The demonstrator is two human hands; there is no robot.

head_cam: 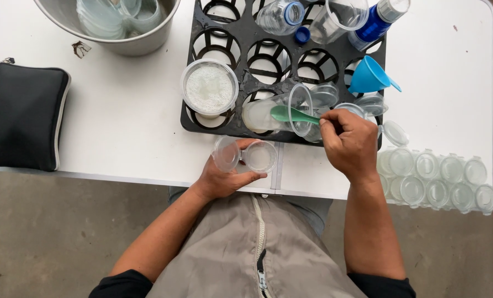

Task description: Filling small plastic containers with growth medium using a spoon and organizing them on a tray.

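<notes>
We're mid-scoop: right hand (pixel 350 142) pinches the green spoon (pixel 291 115), its bowl inside the tipped clear cup (pixel 282 112) on the black rack (pixel 241 83). Left hand (pixel 228 175) grips the small hinged container (pixel 245 155), lid open, at the table edge (pixel 119 138). Next likely needs a level carry over to it.

Bare forearms, black sleeves pushed above the elbows, grey-beige zipped garment, metal zipper

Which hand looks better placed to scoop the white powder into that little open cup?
The right hand, probably. It already grips the green spoon, whose bowl sits inside the tilted clear cup of white powder. The left hand is occupied holding the small hinged cup open just below.
</notes>
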